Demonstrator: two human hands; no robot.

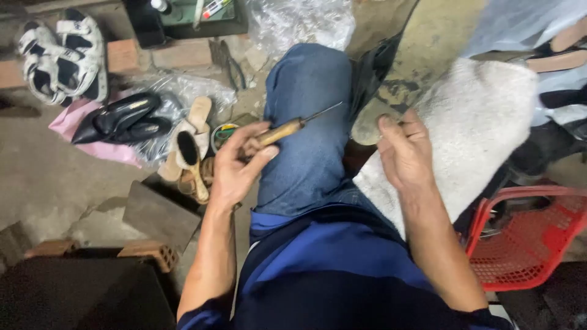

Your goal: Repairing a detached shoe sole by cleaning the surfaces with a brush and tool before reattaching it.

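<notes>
My left hand (237, 162) grips an awl (287, 128) with a wooden handle and a thin metal needle, held over my left knee in blue jeans (306, 122). The needle points up and to the right. My right hand (403, 150) rests with its fingers curled on a white cloth (477, 122) spread over my right leg. Its fingertips touch the worn sole of a shoe (373, 125) at the cloth's left edge; whether it grips the sole I cannot tell.
Black heeled shoes (122, 119) lie on plastic and pink cloth at left. White sandals (58, 55) sit on bricks at top left. A brush and small items (192, 156) lie near my left hand. A red plastic stool (526, 235) stands at right. Bricks (150, 250) lie at lower left.
</notes>
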